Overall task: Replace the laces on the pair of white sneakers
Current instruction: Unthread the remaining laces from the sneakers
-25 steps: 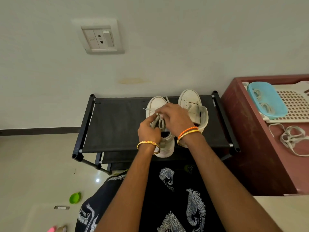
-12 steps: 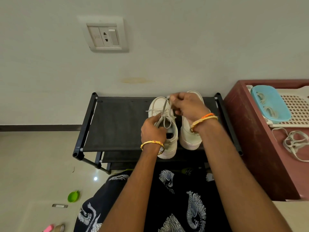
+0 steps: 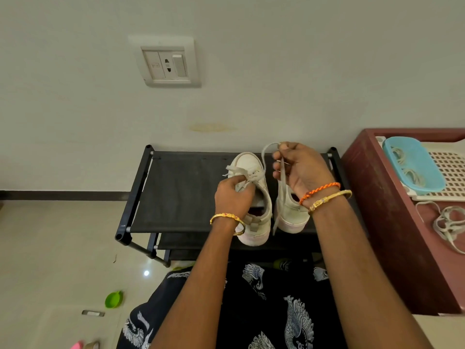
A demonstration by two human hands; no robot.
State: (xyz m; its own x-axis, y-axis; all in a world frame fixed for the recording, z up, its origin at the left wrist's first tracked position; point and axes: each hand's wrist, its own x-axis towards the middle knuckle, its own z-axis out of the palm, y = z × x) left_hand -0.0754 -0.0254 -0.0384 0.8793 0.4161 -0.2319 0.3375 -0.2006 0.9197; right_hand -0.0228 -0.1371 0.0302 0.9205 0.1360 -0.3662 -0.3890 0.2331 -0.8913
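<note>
Floor, far left: one green lid [image 3: 114, 299] and one small metal plate [image 3: 93, 313], both well apart from the rack.

Shoe rack [image 3: 176, 192], black, against the wall; its left half is bare fabric, open from the left rail to the shoes. One wall socket [image 3: 167, 64] above.

Sneakers, white, two, side by side on the rack's right half, heels at the near edge. Left sneaker [image 3: 254, 172]: still partly laced near the toe. Right sneaker [image 3: 289, 212]: mostly covered by the wrist.

Left hand [image 3: 232, 197]: fingers curled, pinching the lace at the left sneaker's eyelets. One gold bangle.

Right hand [image 3: 299, 170]: raised over the right sneaker, fingers pinching one lace [image 3: 265, 153] that loops up and trails down past the heel. Two bracelets, one orange, one gold.

Red cabinet [image 3: 392, 222], just beside the rack's right rail. On top: one blue basket [image 3: 412, 165] holding coiled laces, one white tray [image 3: 450, 172] beneath it, one loose bundle of laces [image 3: 448, 225].
</note>
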